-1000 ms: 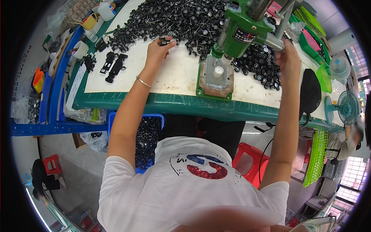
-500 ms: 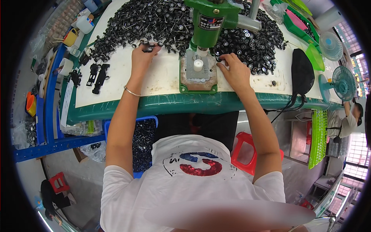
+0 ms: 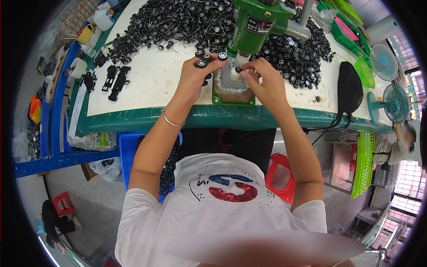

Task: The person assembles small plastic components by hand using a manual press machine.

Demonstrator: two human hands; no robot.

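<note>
My left hand [image 3: 194, 76] is closed around several small black toy wheels [image 3: 202, 63] with silver hubs, held just left of the press. Between the fingertips of my right hand [image 3: 266, 81] is one black toy wheel [image 3: 239, 69], at the white round post [image 3: 234, 74] on the press's metal base plate [image 3: 230, 85]. The green hand press [image 3: 250, 33] stands over that post, its ram above it. Behind the hands lies a large heap of black wheels [image 3: 187, 22], many on thin metal axles. More loose wheels [image 3: 293, 58] are piled right of the press.
Black toy chassis parts [image 3: 118, 83] lie at the table's left. A black face mask [image 3: 349, 91] hangs over the green table edge [image 3: 178, 119] at right, near two small fans [image 3: 395, 99]. A blue bin [image 3: 129, 151] stands below, a red stool [image 3: 281, 178] right of my legs.
My left hand has moved right from the heap to beside the press, carrying wheels. The right hand has shifted left, bringing a wheel to the white post. The view has turned slightly.
</note>
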